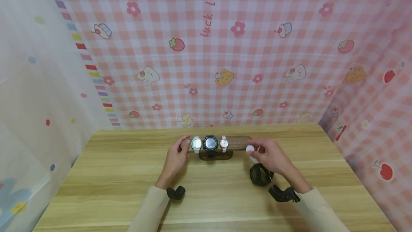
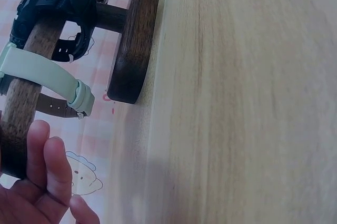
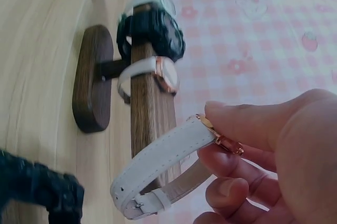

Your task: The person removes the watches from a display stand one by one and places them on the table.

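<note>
A dark wooden watch stand (image 1: 239, 142) stands near the table's back edge, its bar raised on a rounded base (image 1: 216, 156). My left hand (image 1: 175, 156) grips the bar's left end. On the bar sit a pale green watch (image 1: 196, 144), a bulky black watch (image 1: 210, 143) and a small white-strapped watch (image 1: 224, 143) with a rose-gold case. At the right end, my right hand (image 1: 271, 155) pinches another white watch (image 3: 163, 155) by its case, between thumb and fingers. Its buckled strap forms a loop, and the bar's end shows through it in the right wrist view.
Another black watch (image 1: 259, 174) lies on the wooden table (image 1: 222, 199), just below my right hand. Black wrist mounts (image 1: 176, 192) show at both sleeves. A pink checked cloth (image 1: 206, 60) hangs behind the table and along its right side.
</note>
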A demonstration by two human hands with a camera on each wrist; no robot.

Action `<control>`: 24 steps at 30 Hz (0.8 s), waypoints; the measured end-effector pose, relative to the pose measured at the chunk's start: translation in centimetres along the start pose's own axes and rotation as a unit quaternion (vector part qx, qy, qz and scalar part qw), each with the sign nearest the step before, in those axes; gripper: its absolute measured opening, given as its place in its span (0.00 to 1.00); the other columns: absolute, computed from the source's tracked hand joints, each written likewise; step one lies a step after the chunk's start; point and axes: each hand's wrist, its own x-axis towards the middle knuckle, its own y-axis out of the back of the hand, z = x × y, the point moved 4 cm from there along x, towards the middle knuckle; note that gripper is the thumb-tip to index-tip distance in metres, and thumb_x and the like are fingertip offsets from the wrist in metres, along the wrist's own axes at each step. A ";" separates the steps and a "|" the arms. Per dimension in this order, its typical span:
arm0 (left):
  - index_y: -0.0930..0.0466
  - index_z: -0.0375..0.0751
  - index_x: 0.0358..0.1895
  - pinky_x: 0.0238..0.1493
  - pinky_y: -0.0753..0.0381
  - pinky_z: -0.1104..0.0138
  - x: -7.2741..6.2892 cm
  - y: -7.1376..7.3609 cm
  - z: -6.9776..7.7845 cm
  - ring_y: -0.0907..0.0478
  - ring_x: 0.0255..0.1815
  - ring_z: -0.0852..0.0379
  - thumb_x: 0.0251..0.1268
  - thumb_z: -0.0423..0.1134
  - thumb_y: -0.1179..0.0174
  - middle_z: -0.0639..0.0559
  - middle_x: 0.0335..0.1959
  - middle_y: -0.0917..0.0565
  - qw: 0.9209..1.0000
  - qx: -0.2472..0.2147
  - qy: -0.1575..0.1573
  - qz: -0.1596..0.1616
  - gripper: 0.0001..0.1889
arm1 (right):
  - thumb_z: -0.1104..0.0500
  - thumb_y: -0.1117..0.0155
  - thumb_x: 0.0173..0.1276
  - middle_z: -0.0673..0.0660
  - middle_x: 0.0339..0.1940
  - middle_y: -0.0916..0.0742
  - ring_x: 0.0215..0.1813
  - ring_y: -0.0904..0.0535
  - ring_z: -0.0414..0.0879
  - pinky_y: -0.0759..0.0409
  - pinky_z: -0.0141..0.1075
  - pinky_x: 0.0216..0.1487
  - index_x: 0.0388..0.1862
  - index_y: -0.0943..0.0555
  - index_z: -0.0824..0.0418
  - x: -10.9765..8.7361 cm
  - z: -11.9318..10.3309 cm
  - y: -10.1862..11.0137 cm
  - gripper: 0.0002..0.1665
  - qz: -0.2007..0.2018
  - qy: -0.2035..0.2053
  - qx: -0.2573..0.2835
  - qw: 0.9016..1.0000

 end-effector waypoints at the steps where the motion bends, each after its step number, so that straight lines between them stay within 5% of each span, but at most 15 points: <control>1: 0.23 0.52 0.64 0.22 0.27 0.68 0.0 0.0 0.0 0.24 0.22 0.54 0.78 0.50 0.50 0.48 0.22 0.23 1.000 -0.001 0.001 0.001 0.18 | 0.63 0.32 0.67 0.52 0.33 0.15 0.27 0.27 0.39 0.27 0.32 0.26 0.55 0.16 0.66 -0.1 -0.3 -0.1 0.18 -0.001 0.007 -0.002 1.000; 5: 0.22 0.57 0.62 0.22 0.27 0.69 0.0 0.0 0.1 0.24 0.21 0.56 0.77 0.50 0.49 0.49 0.21 0.23 1.000 -0.002 0.004 0.004 0.16 | 0.64 0.32 0.66 0.50 0.32 0.16 0.25 0.28 0.37 0.28 0.31 0.25 0.55 0.16 0.65 -0.4 -1.2 -0.9 0.18 -0.015 0.023 -0.001 1.000; 14: 0.23 0.46 0.63 0.22 0.27 0.70 0.1 0.0 0.3 0.25 0.20 0.57 0.77 0.47 0.47 0.48 0.21 0.23 1.000 -0.007 -0.005 0.009 0.18 | 0.64 0.30 0.65 0.49 0.30 0.17 0.25 0.28 0.36 0.28 0.30 0.24 0.53 0.15 0.66 -0.8 -1.6 -2.9 0.17 -0.035 0.027 0.001 0.999; 24: 0.22 0.48 0.63 0.21 0.28 0.70 0.1 0.0 0.1 0.25 0.21 0.55 0.78 0.46 0.48 0.49 0.21 0.24 1.000 -0.002 0.002 0.006 0.18 | 0.65 0.30 0.63 0.50 0.33 0.17 0.27 0.28 0.34 0.28 0.29 0.26 0.52 0.16 0.67 -1.1 -1.4 -4.7 0.18 -0.042 0.034 -0.002 0.999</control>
